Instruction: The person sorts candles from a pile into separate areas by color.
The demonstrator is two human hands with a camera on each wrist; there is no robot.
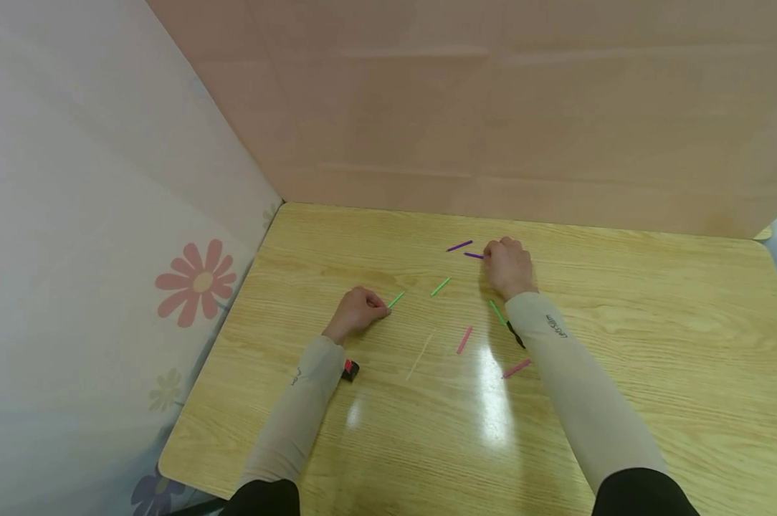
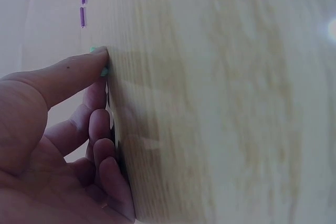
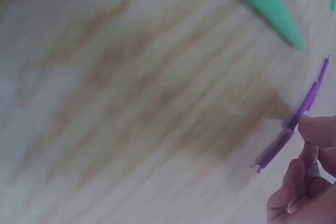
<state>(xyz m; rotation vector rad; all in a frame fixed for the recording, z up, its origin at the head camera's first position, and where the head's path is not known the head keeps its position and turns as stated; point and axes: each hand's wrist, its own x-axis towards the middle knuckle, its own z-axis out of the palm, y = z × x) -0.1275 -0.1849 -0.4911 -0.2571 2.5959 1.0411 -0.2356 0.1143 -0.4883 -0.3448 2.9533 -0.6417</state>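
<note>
Nearest, a pink stick [image 1: 516, 369] lies beside the right sleeve [image 1: 575, 380]; beyond it are a pale stick [image 1: 419, 355] and a second pink stick [image 1: 464, 340], spaced apart, perhaps so each can be picked up singly. The left hand [image 1: 358, 312] rests its lower fingers against the table [image 1: 653, 344], likely for steadiness; its grip is closed to a pinch on 1 end of a light-green stick [image 1: 396, 299], leaving the rest exposed, perhaps for easy aiming. A loose green stick [image 1: 441, 287] lies just past it. Farther, the right hand [image 1: 508, 266] has bent fingers, its grip apparently pinching a purple stick [image 3: 301, 109] low over the table, presumably for fine control. The farthest purple stick [image 1: 459, 246] lies slanted, near the hand.
</note>
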